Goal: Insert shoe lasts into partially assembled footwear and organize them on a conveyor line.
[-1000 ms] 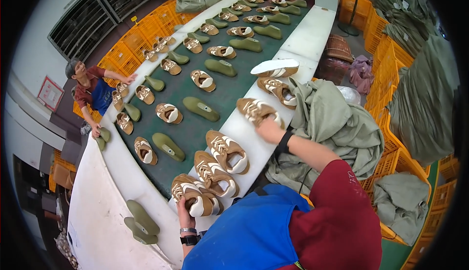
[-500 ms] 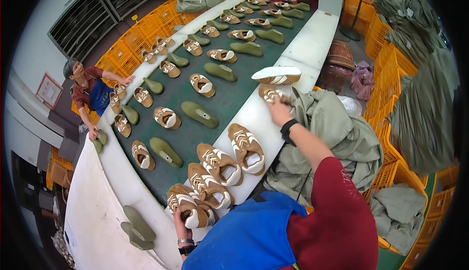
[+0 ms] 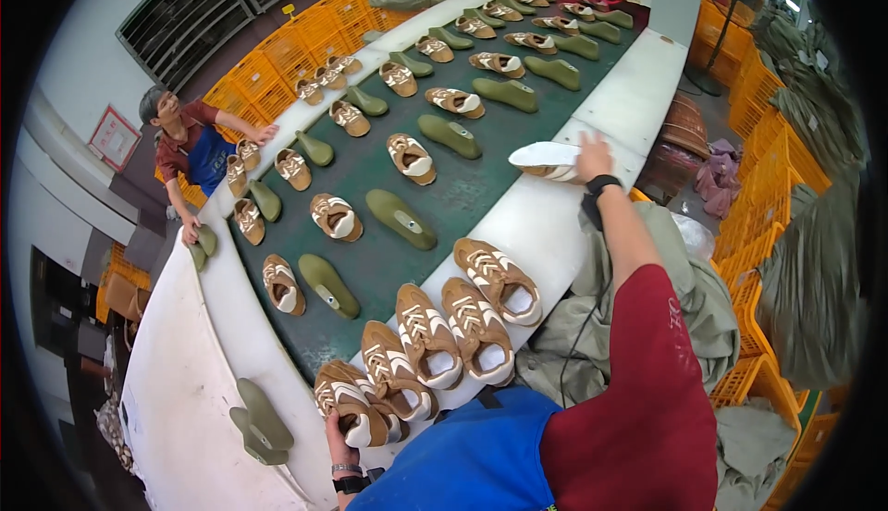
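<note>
At the near end of the white ledge, my left hand (image 3: 342, 442) is closed on the heel side of a brown sneaker (image 3: 350, 405) with white stripes; its fingers are partly hidden. Beside it, several like sneakers (image 3: 430, 335) stand in a slanting row, toes pointing away, pale lining inside. My right arm reaches out along the ledge. There my right hand (image 3: 595, 157) grips the end of a sneaker lying on its side (image 3: 548, 160), white sole facing up. Part of that sneaker is hidden under the fingers.
A dark green conveyor (image 3: 370, 261) carries sneakers and olive shoe lasts (image 3: 400, 218). Two lasts (image 3: 262, 423) lie on the white table at left. Across the conveyor, a co-worker (image 3: 190, 141) touches another last. Grey-green cloth (image 3: 647, 289) and orange crates (image 3: 745, 270) stand at right.
My right hand has left the brown sneaker it was on and moved to the white-soled one. That spot is bare now, and the near row shows one more sneaker. The view has shifted slightly.
</note>
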Available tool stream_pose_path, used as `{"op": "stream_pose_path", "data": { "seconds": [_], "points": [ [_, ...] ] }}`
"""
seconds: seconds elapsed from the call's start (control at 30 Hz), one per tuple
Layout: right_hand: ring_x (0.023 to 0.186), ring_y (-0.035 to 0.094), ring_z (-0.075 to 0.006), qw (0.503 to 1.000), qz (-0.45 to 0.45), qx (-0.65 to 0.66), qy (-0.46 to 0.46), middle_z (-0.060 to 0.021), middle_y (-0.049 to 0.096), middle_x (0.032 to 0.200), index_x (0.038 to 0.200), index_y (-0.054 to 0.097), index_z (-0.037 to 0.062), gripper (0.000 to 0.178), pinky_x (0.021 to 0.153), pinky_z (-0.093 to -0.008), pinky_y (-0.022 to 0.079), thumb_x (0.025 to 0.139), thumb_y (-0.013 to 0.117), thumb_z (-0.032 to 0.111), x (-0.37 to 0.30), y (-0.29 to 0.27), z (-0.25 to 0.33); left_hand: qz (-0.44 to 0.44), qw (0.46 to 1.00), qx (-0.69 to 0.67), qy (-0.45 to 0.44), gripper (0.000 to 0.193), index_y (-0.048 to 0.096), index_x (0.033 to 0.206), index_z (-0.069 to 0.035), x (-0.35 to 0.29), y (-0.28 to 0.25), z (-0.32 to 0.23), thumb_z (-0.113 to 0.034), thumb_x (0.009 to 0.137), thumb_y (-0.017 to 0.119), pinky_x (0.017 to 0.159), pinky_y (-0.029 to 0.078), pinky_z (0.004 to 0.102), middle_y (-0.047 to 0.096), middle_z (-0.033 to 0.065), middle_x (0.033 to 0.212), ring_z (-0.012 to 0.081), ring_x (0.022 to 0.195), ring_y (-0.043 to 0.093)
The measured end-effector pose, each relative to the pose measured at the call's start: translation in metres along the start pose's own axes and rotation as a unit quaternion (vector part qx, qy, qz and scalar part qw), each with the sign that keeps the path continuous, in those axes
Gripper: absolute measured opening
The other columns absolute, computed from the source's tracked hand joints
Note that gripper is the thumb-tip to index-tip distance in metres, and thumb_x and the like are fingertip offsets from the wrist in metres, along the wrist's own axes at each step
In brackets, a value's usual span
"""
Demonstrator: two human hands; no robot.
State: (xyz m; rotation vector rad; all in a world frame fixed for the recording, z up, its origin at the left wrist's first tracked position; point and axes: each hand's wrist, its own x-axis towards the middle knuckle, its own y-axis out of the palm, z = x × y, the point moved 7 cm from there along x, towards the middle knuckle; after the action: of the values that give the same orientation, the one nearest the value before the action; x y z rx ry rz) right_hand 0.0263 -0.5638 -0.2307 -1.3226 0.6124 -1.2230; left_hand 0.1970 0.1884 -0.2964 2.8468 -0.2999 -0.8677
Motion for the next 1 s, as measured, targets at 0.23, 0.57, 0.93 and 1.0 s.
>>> {"op": "stream_pose_path", "data": {
  "seconds": [0.23,0.57,0.93,1.0],
  "points": [
    [0.104,0.052,-0.0329,0.941,0.333,-0.017,0.058,-0.015,0.054,0.114,0.113,0.052,0.011,0.062,0.088,-0.0451,0.042,0.059,0.073,0.034,-0.021,0.031,-0.019,-0.035,0.999,0.004,0.014,0.035,0.054,0.105,-0.005,-0.009,0.003,-0.007,-0.033,0.085,0.052,0.079,0.048,0.0324,0.061,0.008,0.099,0.0196,0.088,0.06],
    [0.084,0.055,-0.0176,0.842,0.255,0.472,-0.05,-0.0119,0.058,0.092,0.101,0.048,-0.003,0.049,0.075,-0.0276,0.045,0.065,0.071,0.022,-0.102,-0.041,0.08,-0.018,0.999,0.041,0.024,0.043,0.047,0.115,-0.004,-0.003,-0.004,-0.011,-0.035,0.085,0.052,0.079,0.049,0.0327,0.058,0.0089,0.105,0.0213,0.091,0.059],
    [0.1,0.049,-0.0134,0.678,0.315,0.648,-0.146,-0.0063,0.051,0.108,0.12,0.038,-0.0003,0.055,0.088,-0.0263,0.039,0.07,0.061,0.005,-0.228,-0.15,0.188,-0.092,0.801,0.494,0.325,0.072,0.02,0.136,-0.004,-0.057,0.044,-0.125,-0.019,0.08,0.062,0.091,0.041,0.0339,0.042,0.0189,0.126,0.0252,0.113,0.045],
    [0.101,0.05,-0.0196,0.716,0.24,0.622,-0.206,-0.0081,0.051,0.106,0.117,0.041,0.0018,0.061,0.088,-0.033,0.04,0.065,0.071,0.008,-0.263,-0.177,0.213,0.092,0.912,0.316,0.244,0.074,0.022,0.136,-0.006,-0.079,0.099,-0.134,-0.027,0.079,0.064,0.1,0.03,0.0381,0.036,0.0186,0.133,0.0293,0.124,0.035]
  ]
}}
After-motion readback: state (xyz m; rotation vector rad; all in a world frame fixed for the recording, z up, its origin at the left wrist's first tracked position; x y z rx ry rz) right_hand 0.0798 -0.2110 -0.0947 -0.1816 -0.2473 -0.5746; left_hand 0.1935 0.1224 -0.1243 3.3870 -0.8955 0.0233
